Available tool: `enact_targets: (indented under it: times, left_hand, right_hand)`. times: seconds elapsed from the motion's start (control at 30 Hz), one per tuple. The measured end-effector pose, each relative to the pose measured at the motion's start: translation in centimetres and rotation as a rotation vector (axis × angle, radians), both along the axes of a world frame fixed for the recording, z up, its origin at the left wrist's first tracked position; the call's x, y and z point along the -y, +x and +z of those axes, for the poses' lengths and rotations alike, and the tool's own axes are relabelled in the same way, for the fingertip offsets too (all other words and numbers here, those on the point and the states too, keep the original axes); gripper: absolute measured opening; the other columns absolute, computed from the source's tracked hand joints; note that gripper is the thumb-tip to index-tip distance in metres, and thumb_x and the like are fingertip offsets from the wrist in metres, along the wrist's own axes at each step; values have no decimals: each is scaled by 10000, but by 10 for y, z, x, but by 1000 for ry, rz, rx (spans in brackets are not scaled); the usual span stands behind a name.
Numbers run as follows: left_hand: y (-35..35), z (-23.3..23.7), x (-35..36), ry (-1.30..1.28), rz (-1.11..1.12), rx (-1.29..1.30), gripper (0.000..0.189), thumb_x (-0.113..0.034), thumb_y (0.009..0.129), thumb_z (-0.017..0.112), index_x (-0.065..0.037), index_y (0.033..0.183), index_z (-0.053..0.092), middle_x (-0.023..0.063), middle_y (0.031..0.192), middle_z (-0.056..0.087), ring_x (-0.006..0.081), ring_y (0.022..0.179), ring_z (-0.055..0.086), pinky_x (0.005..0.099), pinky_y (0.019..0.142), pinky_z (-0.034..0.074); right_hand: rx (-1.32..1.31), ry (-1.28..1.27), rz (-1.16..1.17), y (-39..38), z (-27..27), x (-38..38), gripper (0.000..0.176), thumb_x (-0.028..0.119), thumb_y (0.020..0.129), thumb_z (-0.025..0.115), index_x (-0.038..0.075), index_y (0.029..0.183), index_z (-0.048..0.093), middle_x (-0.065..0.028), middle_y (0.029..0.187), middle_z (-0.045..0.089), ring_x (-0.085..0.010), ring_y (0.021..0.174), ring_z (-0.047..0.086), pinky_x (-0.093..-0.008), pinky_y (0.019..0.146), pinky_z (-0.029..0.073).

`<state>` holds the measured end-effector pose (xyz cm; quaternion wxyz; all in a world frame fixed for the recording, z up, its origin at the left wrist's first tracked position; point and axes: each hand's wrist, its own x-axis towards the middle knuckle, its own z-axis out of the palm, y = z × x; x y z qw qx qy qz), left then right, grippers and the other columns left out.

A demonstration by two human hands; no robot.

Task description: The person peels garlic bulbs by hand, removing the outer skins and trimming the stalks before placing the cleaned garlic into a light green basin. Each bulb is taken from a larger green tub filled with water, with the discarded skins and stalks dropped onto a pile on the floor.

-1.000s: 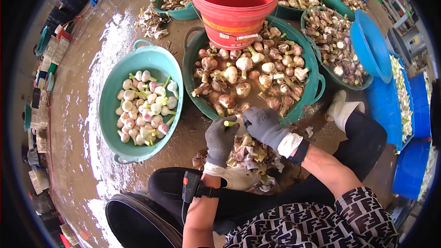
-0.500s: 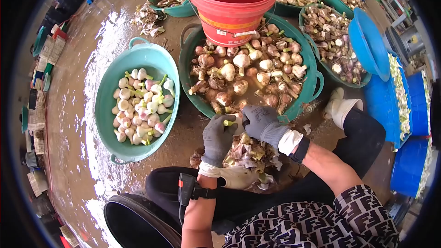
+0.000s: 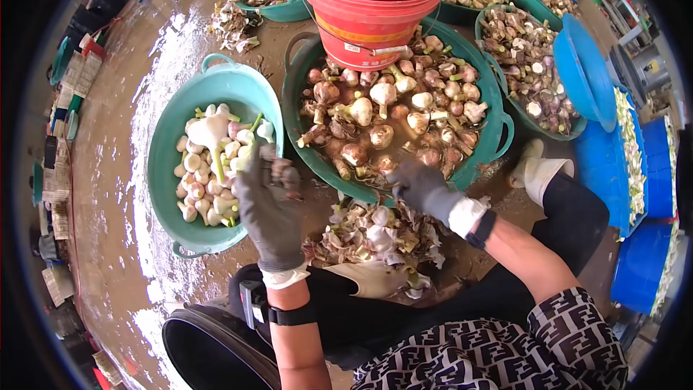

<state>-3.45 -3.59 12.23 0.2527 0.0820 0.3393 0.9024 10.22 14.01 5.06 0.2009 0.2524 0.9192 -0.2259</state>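
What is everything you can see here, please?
Oval plastic tub: one, pale green, left
Clean garlic bulbs: many, whitish, mostly in oval tub
Round plastic basin: one, green, centre
Dirty garlic bulbs: many, brownish, in green basin
Plastic bucket: one, red, basin's far side
Plastic garlic tubs: four, green, back and right
Shallow plastic basin: one, blue, right
Plastic containers: several, blue, right edge
Husk piles: two, brownish, front and back
Round container: one, black, lower left
Boots: two, whitish, front and right
Gloved left hand: one, grey, by oval tub
Gloved right hand: one, grey, by green basin
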Motion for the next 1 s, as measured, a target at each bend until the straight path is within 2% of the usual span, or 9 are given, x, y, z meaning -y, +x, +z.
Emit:
enact_targets:
  times: [0.2, 0.3, 0.43, 0.5, 0.57, 0.6, 0.73, 0.87, 1.0]
  left_hand:
    - [7, -62, -14, -198, -265, 181, 441, -251, 870, 468, 51, 1182, 397, 67, 946, 516, 105, 757, 492, 237, 635, 428]
    - [10, -76, -18, -299, -291, 225, 339, -181, 859, 498, 20, 1131, 476, 53, 898, 547, 100, 718, 512, 228, 638, 439]
    - [19, -93, -26, -626, -320, -99, 427, -212, 796, 602, 2, 1143, 476, 93, 954, 561, 141, 809, 545, 237, 702, 451]
    - [32, -92, -34, -882, -248, -702, 745, -242, 649, 735, 19, 1233, 352, 194, 1191, 430, 288, 1124, 423, 348, 889, 396]
    - [47, -93, -40, -918, -327, -903, 823, -245, 630, 744, 12, 1266, 288, 194, 1243, 374, 284, 1147, 396, 371, 929, 361]
    - [51, -98, -44, -905, -305, -1030, 836, -234, 621, 749, 14, 1267, 279, 198, 1222, 392, 302, 1143, 392, 379, 938, 348]
    - [55, -100, -43, -866, -271, -1069, 826, -202, 614, 754, 22, 1258, 290, 211, 1202, 405, 336, 1125, 398, 384, 934, 346]
    - [53, -93, -39, -851, -251, -1041, 816, -180, 615, 756, 26, 1257, 295, 194, 1212, 403, 298, 1115, 411, 355, 926, 355]
    - [48, -88, -34, -426, -396, -334, 625, -292, 773, 614, 27, 1236, 339, 130, 1060, 512, 200, 924, 523, 288, 756, 450]
  right_hand:
    - [122, 445, 283, -65, -58, -2, 287, 232, 717, 591, 146, 991, 597, -98, 1099, 531, -191, 1021, 517, -301, 843, 427]
    - [262, 257, 197, -64, -55, -10, 239, 211, 737, 570, 139, 955, 637, -76, 1006, 591, -218, 949, 571, -345, 785, 460]
    - [38, 4, -222, -34, -48, -37, 275, 308, 702, 595, 96, 873, 636, -83, 1008, 599, -245, 901, 588, -341, 751, 470]
    - [-50, -38, -326, -17, -50, -37, 323, 364, 698, 635, 65, 819, 617, -89, 853, 623, -204, 749, 603, -317, 642, 464]
    - [-232, -602, -644, -3, -47, -29, 381, 405, 686, 674, 53, 810, 599, -52, 673, 588, -144, 589, 548, -276, 538, 418]
    - [-311, -613, -656, -2, -30, -18, 408, 422, 673, 697, 43, 782, 590, -10, 583, 532, -105, 509, 470, -242, 487, 365]
    - [-381, -646, -702, -4, -18, -1, 434, 435, 675, 692, 22, 691, 563, -17, 589, 530, -110, 514, 467, -274, 498, 376]
    - [-344, -704, -665, 1, -28, -8, 339, 320, 722, 673, 6, 787, 564, -35, 605, 538, -114, 477, 472, -265, 438, 385]
    - [-705, -1081, -670, 4, -29, -5, 123, 117, 799, 582, 12, 860, 571, -35, 624, 551, -99, 461, 501, -250, 393, 420]
